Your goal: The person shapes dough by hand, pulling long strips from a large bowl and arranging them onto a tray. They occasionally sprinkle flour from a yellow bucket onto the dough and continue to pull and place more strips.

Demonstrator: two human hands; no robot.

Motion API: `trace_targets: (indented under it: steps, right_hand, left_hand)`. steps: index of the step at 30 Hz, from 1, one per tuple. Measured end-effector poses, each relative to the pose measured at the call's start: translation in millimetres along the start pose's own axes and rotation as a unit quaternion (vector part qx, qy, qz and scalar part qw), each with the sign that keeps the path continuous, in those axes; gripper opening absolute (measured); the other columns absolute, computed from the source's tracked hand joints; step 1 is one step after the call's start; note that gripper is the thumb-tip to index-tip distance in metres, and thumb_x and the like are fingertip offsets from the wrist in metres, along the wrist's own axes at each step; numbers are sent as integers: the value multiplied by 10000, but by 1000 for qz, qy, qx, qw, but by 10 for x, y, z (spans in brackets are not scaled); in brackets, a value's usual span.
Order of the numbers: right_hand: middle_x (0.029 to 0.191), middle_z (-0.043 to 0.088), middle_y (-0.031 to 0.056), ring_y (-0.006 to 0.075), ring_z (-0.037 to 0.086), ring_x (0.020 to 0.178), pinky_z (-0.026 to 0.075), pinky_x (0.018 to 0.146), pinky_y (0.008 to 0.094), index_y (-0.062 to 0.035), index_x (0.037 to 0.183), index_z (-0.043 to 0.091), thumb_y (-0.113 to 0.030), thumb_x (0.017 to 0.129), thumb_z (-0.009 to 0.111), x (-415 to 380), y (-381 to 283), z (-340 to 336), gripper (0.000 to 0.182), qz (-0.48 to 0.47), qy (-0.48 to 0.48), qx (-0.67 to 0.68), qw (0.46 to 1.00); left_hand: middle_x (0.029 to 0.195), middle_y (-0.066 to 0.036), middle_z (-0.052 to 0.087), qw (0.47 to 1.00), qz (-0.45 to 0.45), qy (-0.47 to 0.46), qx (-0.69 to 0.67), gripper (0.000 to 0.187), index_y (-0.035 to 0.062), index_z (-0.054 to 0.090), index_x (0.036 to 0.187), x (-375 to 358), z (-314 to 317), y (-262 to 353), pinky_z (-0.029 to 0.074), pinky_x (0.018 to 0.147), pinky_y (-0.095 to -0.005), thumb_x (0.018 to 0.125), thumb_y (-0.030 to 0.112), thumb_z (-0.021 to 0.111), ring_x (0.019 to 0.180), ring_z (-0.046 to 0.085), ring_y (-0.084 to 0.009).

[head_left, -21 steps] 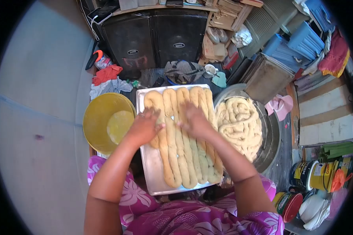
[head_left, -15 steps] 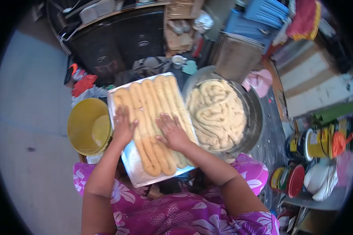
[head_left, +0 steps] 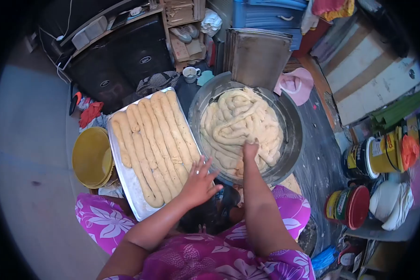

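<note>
Long ropes of pale dough [head_left: 147, 133] lie side by side on a shiny metal tray [head_left: 134, 193] in front of me, slanted to the left. My left hand [head_left: 200, 183] is over the tray's lower right edge, fingers spread, a ring on one finger, holding nothing. To the right stands a wide round metal basin [head_left: 291, 126] with a big coiled heap of dough [head_left: 242, 116] in it. My right hand [head_left: 250, 149] is closed on the dough near the heap's front; its fingertips are partly hidden.
A yellow bucket [head_left: 92, 158] stands left of the tray. Behind the basin lean stacked metal trays [head_left: 259, 58], with a pink cap [head_left: 296, 85] beside them. A cup [head_left: 190, 74] sits behind the tray. Several tubs, one a red-lidded bucket [head_left: 358, 207], are at the right.
Both hands have left the dough ropes they lay flat on. My left hand moved to the tray's right edge; my right hand went into the basin and closed on dough. The view shifted.
</note>
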State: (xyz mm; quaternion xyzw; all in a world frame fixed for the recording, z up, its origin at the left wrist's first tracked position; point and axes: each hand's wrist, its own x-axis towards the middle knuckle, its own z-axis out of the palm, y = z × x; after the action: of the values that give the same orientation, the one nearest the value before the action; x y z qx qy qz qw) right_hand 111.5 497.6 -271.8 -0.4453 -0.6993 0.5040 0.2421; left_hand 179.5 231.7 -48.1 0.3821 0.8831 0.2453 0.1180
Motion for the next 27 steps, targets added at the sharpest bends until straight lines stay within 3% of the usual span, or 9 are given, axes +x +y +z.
trace_targets:
  steps: [6,8,12,14,18,20,22,26,27]
  right_hand:
    - [1113,520,262,365,504,1056,412,893,383,53,1213,448,-267,696,699,197,434,274,658,-22,69,-334,940]
    - [1075,538,211,351,520,1004,402,901,410,45,1198,449,-238,735,693,173,188,125,595,-40,-56,-154,986]
    - [1001,554,200,346,528,945,412,871,387,50,1146,470,-201,759,658,317,148,-103,498,57,-100,167,979]
    - [1003,563,216,352,538,939,416,872,382,61,1144,478,-172,775,633,572,502,-250,463,42,79,60,994]
    - [1157,527,259,372,503,1088,386,943,400,90,1202,461,-253,792,632,709,704,-355,561,63,173,-157,970]
    - [1181,517,263,381,465,1143,350,986,401,104,1206,462,-310,798,617,519,467,-302,602,90,79,-178,977]
    - [1161,529,268,379,496,1112,374,964,406,105,1179,487,-326,813,591,397,512,-153,575,-84,78,-408,906]
    - [1096,530,253,333,549,968,433,853,382,54,1146,530,-196,821,581,801,675,-292,413,63,37,-112,991]
    - [1081,520,243,319,534,943,424,848,371,46,1136,535,-164,810,589,718,115,-346,391,20,114,-57,992]
  left_hand:
    - [1396,-194,316,999,5,6,-37,449,63,554,1172,-171,-173,-81,178,1080,-513,820,334,619,1324,221,-409]
    - [1384,-190,334,999,-6,20,-27,444,58,554,1169,-182,-231,-133,184,1080,-511,819,324,619,1318,235,-410]
    - [1363,-181,361,999,-29,36,5,437,54,552,1172,-10,-230,-214,196,1078,-506,818,303,617,1312,247,-411]
    - [1355,-190,364,999,-13,35,19,458,55,547,1177,209,-165,-259,199,1075,-510,815,328,616,1315,239,-408]
    - [1366,-204,353,995,7,-36,97,518,68,536,1204,755,-52,-292,163,1086,-507,821,414,580,1326,221,-392]
    - [1367,-195,367,978,-16,-105,178,542,80,532,1219,946,33,-365,141,1091,-501,823,449,558,1329,225,-378]
    - [1363,-189,379,976,-34,-104,189,552,84,530,1223,1019,126,-478,135,1092,-500,825,466,544,1330,232,-365]
    - [1353,-173,405,966,-67,-144,204,586,78,517,1237,1075,126,-503,127,1092,-495,836,505,504,1326,267,-331]
    - [1353,-173,405,966,-66,-145,203,586,78,517,1237,1086,122,-497,127,1092,-495,836,505,504,1326,267,-331]
